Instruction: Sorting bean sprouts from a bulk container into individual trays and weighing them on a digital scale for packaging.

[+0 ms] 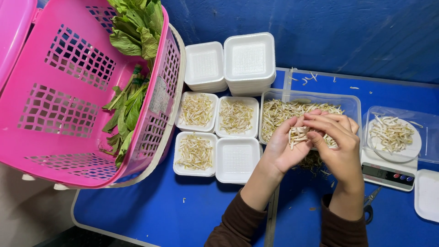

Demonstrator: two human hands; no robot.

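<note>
1. Nearest to us, two brown sleeves (238,224) rise from the bottom edge over the blue table (151,206), and a pair of scissors (369,203) lies just right of the right wrist.
2. Our left hand (286,146) is cupped palm up and holds a small bunch of bean sprouts (298,135).
3. Our right hand (338,142) curls over that bunch from the right, its fingertips (315,120) touching the sprouts; whether it pinches a strand of its own we cannot tell, since the fingers hide it.
4. Both hands hover above the near edge of a clear plastic tub (352,103), which is full of more sprouts.
5. To the right stands a small digital scale (388,174) with a heap of sprouts on its pan, under a clear cover; a white tray corner (427,194) sits beside it.
6. Left of the hands lie four white foam trays: three filled trays (196,110) with sprouts, and one empty tray (237,159) nearest the left forearm.
7. Beyond them are two stacks of empty foam trays (249,59).
8. At far left a pink plastic basket (68,91) tilts onto the table, with leafy greens (132,68) inside.
9. Farthest back is a blue wall (320,32).
</note>
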